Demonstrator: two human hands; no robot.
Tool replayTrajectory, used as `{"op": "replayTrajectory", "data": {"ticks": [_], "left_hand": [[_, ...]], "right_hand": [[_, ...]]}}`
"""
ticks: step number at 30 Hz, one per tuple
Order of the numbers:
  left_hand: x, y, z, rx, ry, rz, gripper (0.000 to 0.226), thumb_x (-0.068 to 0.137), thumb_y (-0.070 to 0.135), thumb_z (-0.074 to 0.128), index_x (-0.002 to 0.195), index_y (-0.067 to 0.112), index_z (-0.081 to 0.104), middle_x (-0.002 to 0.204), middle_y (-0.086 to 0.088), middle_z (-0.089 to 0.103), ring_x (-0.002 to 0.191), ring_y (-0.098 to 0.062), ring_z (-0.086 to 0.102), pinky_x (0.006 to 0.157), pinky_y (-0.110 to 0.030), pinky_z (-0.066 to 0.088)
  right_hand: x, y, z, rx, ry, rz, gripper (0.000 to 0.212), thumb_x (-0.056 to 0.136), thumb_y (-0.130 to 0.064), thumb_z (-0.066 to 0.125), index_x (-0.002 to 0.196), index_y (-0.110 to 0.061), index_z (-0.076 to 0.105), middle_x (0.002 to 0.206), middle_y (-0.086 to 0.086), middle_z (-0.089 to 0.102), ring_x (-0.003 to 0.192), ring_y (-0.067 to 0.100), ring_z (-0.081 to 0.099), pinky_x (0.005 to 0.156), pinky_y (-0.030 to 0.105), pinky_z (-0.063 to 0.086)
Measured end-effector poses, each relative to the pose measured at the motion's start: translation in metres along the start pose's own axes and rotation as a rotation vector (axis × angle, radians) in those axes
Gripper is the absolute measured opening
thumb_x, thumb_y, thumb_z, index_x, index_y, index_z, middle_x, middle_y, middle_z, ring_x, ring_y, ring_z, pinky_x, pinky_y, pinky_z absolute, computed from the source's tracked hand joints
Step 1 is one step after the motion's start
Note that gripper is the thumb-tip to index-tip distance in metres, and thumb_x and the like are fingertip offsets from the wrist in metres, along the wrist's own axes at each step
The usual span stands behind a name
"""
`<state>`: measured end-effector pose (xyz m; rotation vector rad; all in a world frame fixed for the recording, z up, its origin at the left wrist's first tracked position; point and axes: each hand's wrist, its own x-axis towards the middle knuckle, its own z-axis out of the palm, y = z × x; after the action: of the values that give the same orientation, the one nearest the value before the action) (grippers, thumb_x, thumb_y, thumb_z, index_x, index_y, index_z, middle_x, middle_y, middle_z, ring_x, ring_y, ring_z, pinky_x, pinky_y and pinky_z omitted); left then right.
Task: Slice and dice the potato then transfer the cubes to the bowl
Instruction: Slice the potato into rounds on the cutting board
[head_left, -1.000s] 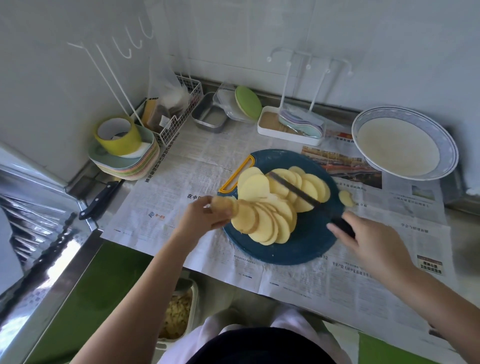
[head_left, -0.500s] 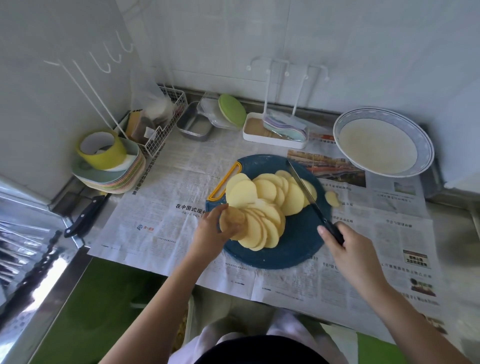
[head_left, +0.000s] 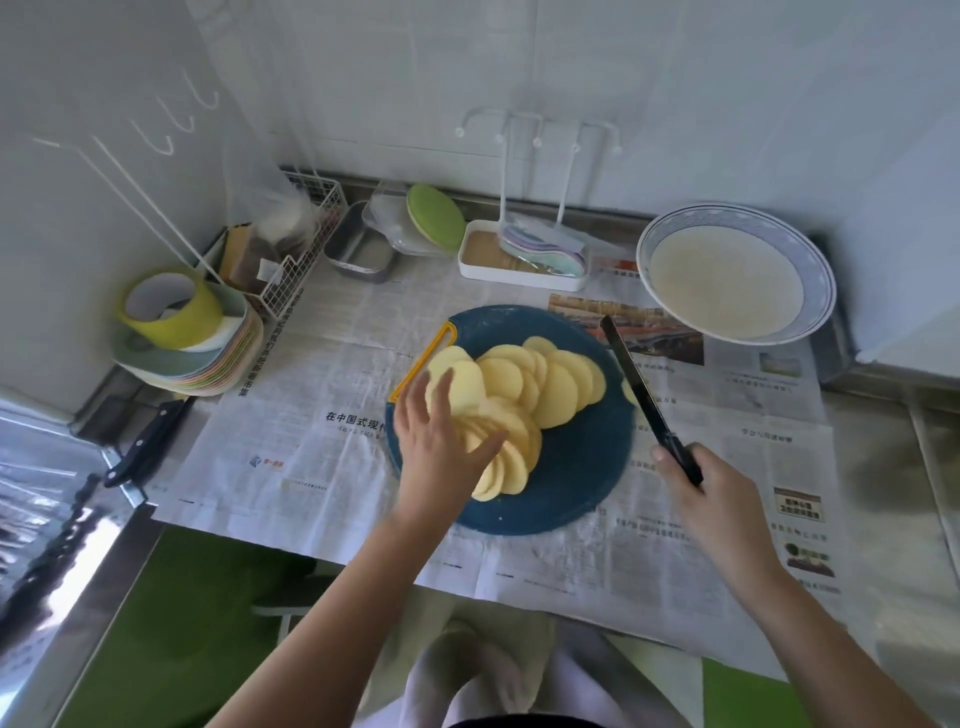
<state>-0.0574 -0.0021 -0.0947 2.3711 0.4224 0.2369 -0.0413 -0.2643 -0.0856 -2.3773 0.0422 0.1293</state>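
Several round potato slices (head_left: 540, 384) lie fanned out on a round blue cutting board (head_left: 576, 478) with a yellow handle. My left hand (head_left: 441, 447) lies flat with spread fingers on the left part of the slices. My right hand (head_left: 711, 493) grips the black handle of a knife (head_left: 631, 379), its blade raised over the board's right edge and pointing away from me. A wide white bowl with a blue rim (head_left: 737, 273) stands at the back right and holds no potato.
Newspaper (head_left: 291, 415) covers the counter. A stack of plates with a yellow cup (head_left: 182, 332) and a wire basket (head_left: 291, 254) stand at the left. A second black knife (head_left: 148, 441) lies by the counter's left edge. A white rack tray (head_left: 519, 260) and a metal box (head_left: 358, 254) sit at the back.
My left hand let go of the potato end piece and now lies flat on the slices. The knife has swung off the slices to the board's right edge.
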Motion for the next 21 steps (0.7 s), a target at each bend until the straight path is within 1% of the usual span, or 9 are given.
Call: {"op": "replayTrajectory", "data": {"ticks": [2,4,7,9,11,14,17,19,21], "left_hand": [[0.014,0.027,0.008,-0.026,-0.005,0.192,0.058,0.079,0.024,0.076,0.131,0.013,0.053,0.137,-0.009,0.046,0.128,-0.023,0.033,0.106,-0.040,0.034],[0.028,0.059,0.022,-0.028,-0.174,0.317,0.042,0.083,0.013,0.070,0.124,0.012,0.059,0.128,-0.007,0.054,0.121,-0.020,0.041,0.103,-0.034,0.037],[0.054,0.095,0.061,0.179,-0.420,0.434,0.041,0.089,0.018,0.065,0.129,0.015,0.056,0.132,-0.004,0.053,0.125,-0.023,0.042,0.105,-0.031,0.033],[0.069,0.110,0.087,0.401,-0.550,0.484,0.048,0.090,0.027,0.063,0.136,0.020,0.050,0.138,-0.003,0.049,0.128,-0.025,0.038,0.106,-0.035,0.030],[0.080,0.120,0.111,0.534,-0.633,0.517,0.051,0.090,0.033,0.062,0.137,0.021,0.048,0.138,-0.004,0.049,0.129,-0.027,0.036,0.107,-0.038,0.026],[0.088,0.126,0.135,0.606,-0.671,0.540,0.042,0.092,0.036,0.057,0.131,0.023,0.055,0.129,-0.006,0.054,0.124,-0.027,0.041,0.108,-0.038,0.021],[0.095,0.132,0.143,0.626,-0.645,0.512,0.028,0.097,0.031,0.048,0.118,0.018,0.062,0.114,-0.004,0.062,0.112,-0.025,0.052,0.105,-0.035,0.021],[0.102,0.134,0.139,0.548,-0.535,0.457,0.025,0.099,0.027,0.044,0.103,0.014,0.065,0.100,-0.005,0.067,0.099,-0.025,0.058,0.105,-0.034,0.027],[0.116,0.130,0.128,0.358,-0.363,0.303,0.026,0.100,0.027,0.045,0.097,0.012,0.066,0.093,-0.006,0.067,0.089,-0.025,0.060,0.097,-0.037,0.037]], "right_hand": [[0.010,0.007,-0.012,-0.002,0.012,0.042,0.042,0.095,-0.038,0.054,0.067,-0.007,0.049,0.051,0.001,0.045,0.044,0.014,0.042,0.041,0.021,0.032],[0.020,0.014,-0.025,-0.010,0.011,0.067,0.042,0.095,-0.039,0.054,0.067,-0.008,0.049,0.052,0.000,0.044,0.046,0.014,0.043,0.045,0.024,0.030],[0.036,0.023,-0.044,0.013,-0.009,0.098,0.042,0.095,-0.039,0.053,0.070,-0.005,0.052,0.051,0.000,0.042,0.044,0.015,0.040,0.041,0.019,0.028],[0.045,0.029,-0.052,0.015,-0.033,0.100,0.043,0.096,-0.039,0.052,0.074,-0.002,0.053,0.052,0.001,0.042,0.044,0.015,0.039,0.038,0.019,0.032],[0.053,0.035,-0.058,-0.008,-0.062,0.089,0.041,0.096,-0.039,0.052,0.074,-0.005,0.053,0.052,0.001,0.044,0.043,0.013,0.041,0.040,0.018,0.033],[0.062,0.042,-0.064,0.006,-0.106,0.094,0.039,0.096,-0.040,0.052,0.071,-0.010,0.050,0.051,-0.001,0.043,0.037,0.007,0.039,0.039,0.018,0.032],[0.068,0.052,-0.066,0.004,-0.142,0.069,0.038,0.096,-0.042,0.051,0.071,-0.012,0.050,0.052,-0.003,0.042,0.038,0.005,0.039,0.040,0.018,0.031],[0.072,0.058,-0.065,0.033,-0.160,0.049,0.038,0.096,-0.041,0.051,0.072,-0.012,0.050,0.052,-0.004,0.041,0.038,0.005,0.037,0.040,0.017,0.030],[0.079,0.059,-0.063,0.054,-0.176,0.019,0.038,0.096,-0.042,0.050,0.074,-0.011,0.051,0.052,-0.005,0.041,0.038,0.005,0.035,0.040,0.018,0.029]]}}
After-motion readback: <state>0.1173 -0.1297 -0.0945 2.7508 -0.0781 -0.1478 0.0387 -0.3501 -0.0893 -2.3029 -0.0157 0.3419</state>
